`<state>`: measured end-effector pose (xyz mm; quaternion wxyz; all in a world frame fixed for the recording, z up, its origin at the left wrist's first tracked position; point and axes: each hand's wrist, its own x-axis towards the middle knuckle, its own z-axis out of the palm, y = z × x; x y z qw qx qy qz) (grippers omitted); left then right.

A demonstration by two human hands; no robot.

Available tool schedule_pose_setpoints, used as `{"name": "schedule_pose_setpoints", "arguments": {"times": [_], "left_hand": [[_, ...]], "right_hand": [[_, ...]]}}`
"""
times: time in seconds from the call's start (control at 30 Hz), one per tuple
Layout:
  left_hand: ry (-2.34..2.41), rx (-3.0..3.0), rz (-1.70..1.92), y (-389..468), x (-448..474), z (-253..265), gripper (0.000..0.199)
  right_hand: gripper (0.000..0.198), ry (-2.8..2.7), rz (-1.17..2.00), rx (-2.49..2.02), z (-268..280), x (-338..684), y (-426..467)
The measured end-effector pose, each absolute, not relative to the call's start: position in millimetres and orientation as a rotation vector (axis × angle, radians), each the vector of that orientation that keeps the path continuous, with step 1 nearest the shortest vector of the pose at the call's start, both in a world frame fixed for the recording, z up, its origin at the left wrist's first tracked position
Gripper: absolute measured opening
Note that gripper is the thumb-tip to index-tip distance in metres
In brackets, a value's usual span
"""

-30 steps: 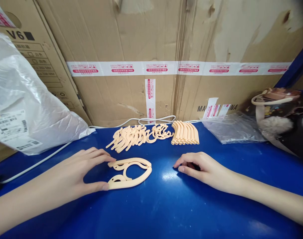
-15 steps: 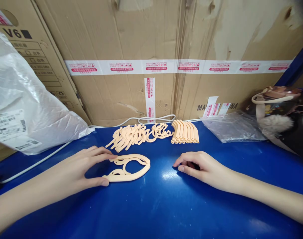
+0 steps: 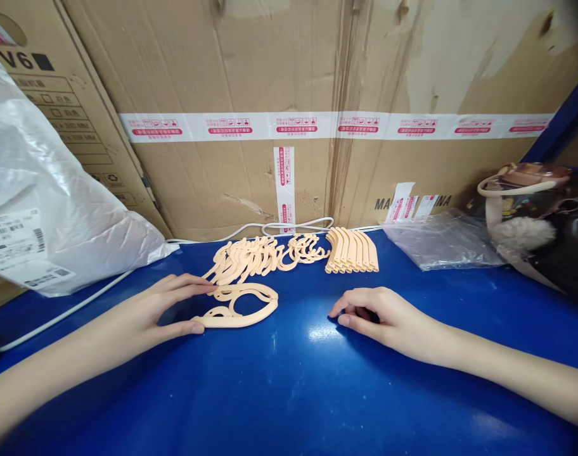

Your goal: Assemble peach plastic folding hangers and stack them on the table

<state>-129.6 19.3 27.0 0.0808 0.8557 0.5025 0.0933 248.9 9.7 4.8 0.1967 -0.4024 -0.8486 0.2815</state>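
My left hand (image 3: pixel 160 310) pinches a folded peach plastic folding hanger (image 3: pixel 251 318) by its two ends, thumb on the near arm and fingers on the far one. The hanger lies on the blue table (image 3: pixel 289 392) with its hinged end pointing right. Just behind it is a pile of loose curved hanger arms (image 3: pixel 244 258), close to the fingertips. My right hand (image 3: pixel 381 320) rests on the table to the right, its fingers curled in and thumb near the index finger, with nothing visible in it.
Several hooks (image 3: pixel 301 250) lie beside a neat row of hanger arms (image 3: pixel 350 250). A clear plastic bag (image 3: pixel 441 244) and a dark bottle with a strap (image 3: pixel 521 196) are on the right. A white package (image 3: pixel 56 202), a white cable (image 3: pixel 65 310) and cardboard boxes (image 3: pixel 232 183) border the table.
My left hand has slid the folding hanger a little away from me and to the left, nearer the pile. My right hand has stayed in place.
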Motion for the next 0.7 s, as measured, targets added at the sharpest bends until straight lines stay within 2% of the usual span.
{"name": "schedule_pose_setpoints", "arguments": {"times": [0.13, 0.23, 0.33, 0.4, 0.7], "left_hand": [[1.523, 2.637, 0.269, 17, -130, 27, 0.043], [1.526, 2.734, 0.232, 12, -128, 29, 0.052], [1.440, 2.869, 0.288, 2, -109, 34, 0.062], [1.348, 2.949, 0.344, -7, -86, 36, 0.058], [0.985, 3.082, 0.447, -15, 5, 9, 0.032]], "right_hand": [[0.024, -2.344, 0.873, -1.170, 10, 249, 11], [0.031, -2.241, 0.962, -1.225, 24, 261, 29], [0.034, -2.243, 0.573, -1.419, 41, 286, 65], [0.029, -2.191, 0.313, -1.682, 46, 302, 92], [0.055, -2.058, 0.149, -2.084, 14, 323, 138]]}}
